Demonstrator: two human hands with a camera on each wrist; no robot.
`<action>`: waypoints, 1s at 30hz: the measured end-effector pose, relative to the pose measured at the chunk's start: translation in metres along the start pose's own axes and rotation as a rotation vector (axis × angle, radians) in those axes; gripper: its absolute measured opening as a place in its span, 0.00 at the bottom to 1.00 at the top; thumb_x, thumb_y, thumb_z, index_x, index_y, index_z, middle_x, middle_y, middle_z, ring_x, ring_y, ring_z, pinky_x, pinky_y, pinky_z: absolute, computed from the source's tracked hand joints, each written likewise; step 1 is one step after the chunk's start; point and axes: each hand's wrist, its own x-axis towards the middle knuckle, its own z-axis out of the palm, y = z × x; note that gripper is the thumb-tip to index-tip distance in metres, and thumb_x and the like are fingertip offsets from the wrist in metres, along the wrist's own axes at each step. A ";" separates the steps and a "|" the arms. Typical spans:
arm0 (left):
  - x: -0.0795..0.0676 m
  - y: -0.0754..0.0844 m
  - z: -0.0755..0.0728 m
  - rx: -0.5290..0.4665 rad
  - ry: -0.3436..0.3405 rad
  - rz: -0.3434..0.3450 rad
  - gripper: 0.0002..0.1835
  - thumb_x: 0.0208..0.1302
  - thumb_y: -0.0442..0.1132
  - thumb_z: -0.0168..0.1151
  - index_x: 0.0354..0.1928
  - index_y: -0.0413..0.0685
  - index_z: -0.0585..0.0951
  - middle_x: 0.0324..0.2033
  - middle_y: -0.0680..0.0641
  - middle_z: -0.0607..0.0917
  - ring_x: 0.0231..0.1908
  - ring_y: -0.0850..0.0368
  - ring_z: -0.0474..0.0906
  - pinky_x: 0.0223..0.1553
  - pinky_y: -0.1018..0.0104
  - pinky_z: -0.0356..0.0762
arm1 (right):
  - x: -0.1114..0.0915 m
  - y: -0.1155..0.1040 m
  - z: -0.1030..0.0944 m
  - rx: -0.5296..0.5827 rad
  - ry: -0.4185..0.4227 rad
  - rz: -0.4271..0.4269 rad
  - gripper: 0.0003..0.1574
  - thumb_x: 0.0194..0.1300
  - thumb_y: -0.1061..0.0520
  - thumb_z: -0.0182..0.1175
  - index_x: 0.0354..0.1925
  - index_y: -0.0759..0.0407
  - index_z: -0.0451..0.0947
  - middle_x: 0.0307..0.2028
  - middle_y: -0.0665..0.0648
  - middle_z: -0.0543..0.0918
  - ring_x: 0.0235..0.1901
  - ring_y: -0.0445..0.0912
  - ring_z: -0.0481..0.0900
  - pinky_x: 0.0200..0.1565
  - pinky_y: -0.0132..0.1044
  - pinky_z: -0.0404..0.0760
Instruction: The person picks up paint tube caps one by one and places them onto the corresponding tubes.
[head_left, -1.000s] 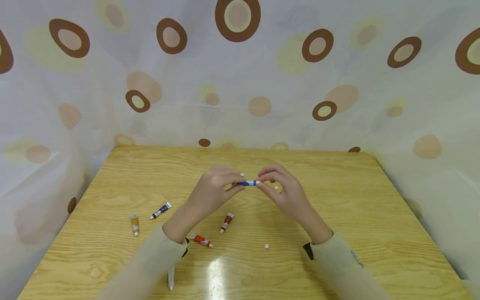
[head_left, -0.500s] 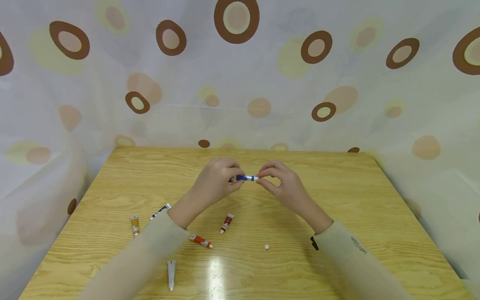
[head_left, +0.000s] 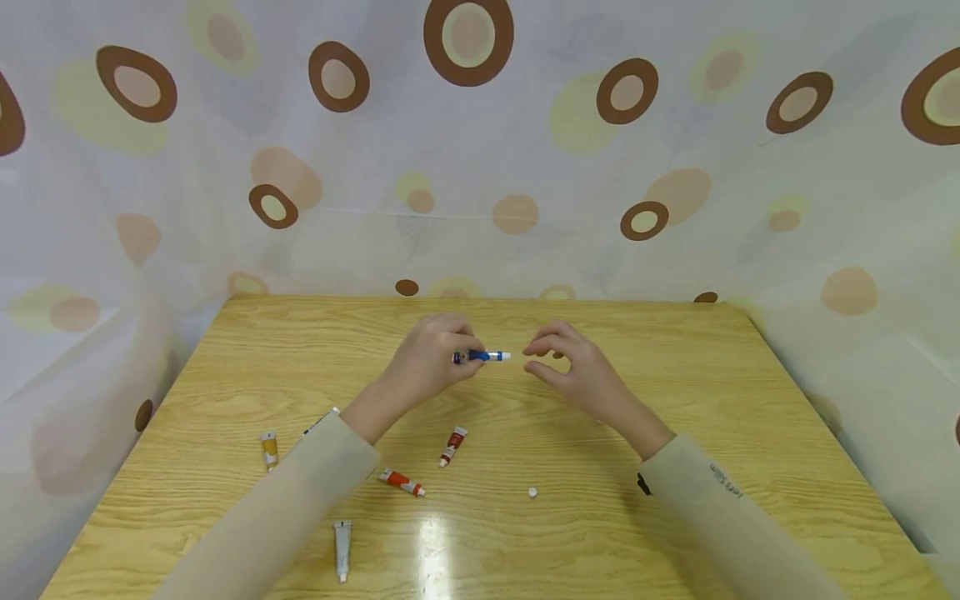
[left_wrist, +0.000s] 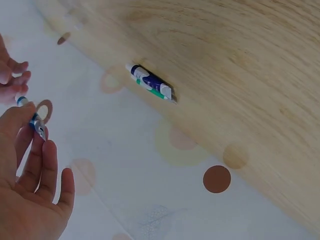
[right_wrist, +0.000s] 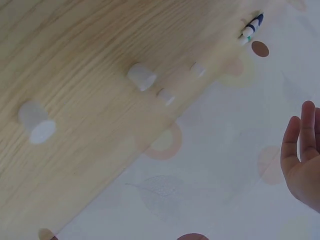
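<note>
My left hand [head_left: 431, 358] pinches a blue paint tube [head_left: 491, 356] between thumb and fingers. The tube lies level above the table, its white tip pointing right. My right hand [head_left: 577, 375] is just beyond that tip, thumb and bent fingers spread with a gap to the tube. In the left wrist view the same tube [left_wrist: 37, 122] stands out from the thumb and fingers, and the right fingertips [left_wrist: 20, 75] are close to its white end. The right wrist view catches part of the right hand [right_wrist: 302, 160], with loosely extended fingers.
On the wooden table lie a red tube [head_left: 453, 447], an orange-red tube [head_left: 402, 482], a yellow tube [head_left: 270, 450], a grey-white tube [head_left: 342, 550] and a white cap [head_left: 532, 492]. A dark blue tube [left_wrist: 152, 82] lies beside a green one [left_wrist: 155, 91]. White caps [right_wrist: 141, 76] stand near the table edge.
My right hand, earlier pinching the tube's white end, has let go and moved slightly right. The left hand rose a little, then stayed nearly still with the blue tube.
</note>
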 end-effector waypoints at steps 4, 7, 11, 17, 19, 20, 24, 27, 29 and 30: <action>0.000 -0.008 0.006 -0.013 -0.074 -0.054 0.06 0.59 0.41 0.78 0.36 0.48 0.92 0.33 0.53 0.87 0.37 0.56 0.82 0.50 0.56 0.82 | -0.002 0.013 -0.003 -0.009 -0.034 0.065 0.10 0.68 0.57 0.69 0.47 0.58 0.86 0.54 0.55 0.80 0.49 0.52 0.84 0.51 0.49 0.83; -0.002 -0.015 0.012 -0.011 -0.133 -0.099 0.07 0.60 0.42 0.77 0.38 0.48 0.92 0.35 0.52 0.88 0.39 0.56 0.82 0.56 0.53 0.81 | -0.004 0.021 -0.005 -0.007 -0.053 0.105 0.10 0.68 0.57 0.69 0.47 0.58 0.86 0.55 0.55 0.79 0.49 0.52 0.83 0.52 0.54 0.83; -0.003 -0.024 0.020 -0.026 -0.200 -0.157 0.07 0.61 0.41 0.76 0.39 0.48 0.92 0.35 0.52 0.88 0.39 0.56 0.82 0.59 0.51 0.80 | -0.006 0.031 -0.008 -0.007 -0.085 0.148 0.10 0.69 0.56 0.69 0.47 0.58 0.85 0.54 0.55 0.79 0.50 0.53 0.82 0.54 0.56 0.82; -0.003 -0.034 0.031 -0.059 -0.278 -0.212 0.07 0.63 0.40 0.75 0.41 0.47 0.92 0.36 0.50 0.88 0.36 0.57 0.80 0.48 0.57 0.81 | -0.007 0.042 -0.011 -0.037 -0.126 0.184 0.12 0.69 0.57 0.69 0.48 0.61 0.85 0.52 0.57 0.79 0.49 0.54 0.81 0.53 0.53 0.81; -0.004 -0.036 0.035 -0.067 -0.294 -0.213 0.08 0.63 0.40 0.75 0.42 0.47 0.92 0.37 0.50 0.88 0.37 0.57 0.81 0.44 0.61 0.82 | -0.007 0.047 -0.010 -0.042 -0.143 0.200 0.12 0.68 0.58 0.69 0.48 0.62 0.85 0.52 0.57 0.80 0.49 0.54 0.81 0.53 0.53 0.81; -0.004 -0.037 0.037 -0.064 -0.299 -0.207 0.08 0.63 0.40 0.75 0.42 0.47 0.92 0.37 0.50 0.88 0.37 0.56 0.81 0.43 0.62 0.82 | -0.007 0.049 -0.010 -0.044 -0.155 0.206 0.12 0.68 0.58 0.69 0.48 0.62 0.85 0.52 0.57 0.80 0.49 0.53 0.81 0.54 0.53 0.81; -0.004 -0.040 0.043 -0.068 -0.315 -0.200 0.09 0.63 0.40 0.74 0.43 0.46 0.92 0.38 0.48 0.88 0.38 0.56 0.83 0.41 0.64 0.83 | -0.007 0.056 -0.007 -0.026 -0.212 0.250 0.13 0.69 0.58 0.68 0.50 0.61 0.84 0.51 0.57 0.80 0.51 0.53 0.80 0.56 0.54 0.80; -0.004 -0.042 0.047 -0.070 -0.327 -0.205 0.08 0.64 0.39 0.74 0.43 0.46 0.92 0.37 0.48 0.88 0.38 0.56 0.83 0.41 0.63 0.84 | -0.007 0.061 -0.006 -0.009 -0.256 0.275 0.14 0.70 0.57 0.67 0.52 0.60 0.84 0.52 0.57 0.80 0.53 0.54 0.78 0.57 0.55 0.79; -0.005 -0.044 0.049 -0.070 -0.333 -0.209 0.08 0.64 0.39 0.74 0.43 0.46 0.92 0.37 0.48 0.87 0.37 0.56 0.83 0.41 0.64 0.84 | -0.006 0.064 -0.005 -0.008 -0.281 0.285 0.15 0.71 0.57 0.66 0.53 0.60 0.83 0.54 0.58 0.80 0.54 0.55 0.78 0.57 0.55 0.79; -0.005 -0.045 0.051 -0.067 -0.333 -0.207 0.08 0.64 0.39 0.74 0.43 0.46 0.92 0.36 0.48 0.87 0.37 0.57 0.82 0.41 0.64 0.83 | -0.006 0.065 -0.004 -0.011 -0.294 0.287 0.15 0.71 0.56 0.66 0.54 0.59 0.83 0.54 0.58 0.80 0.55 0.55 0.78 0.57 0.54 0.79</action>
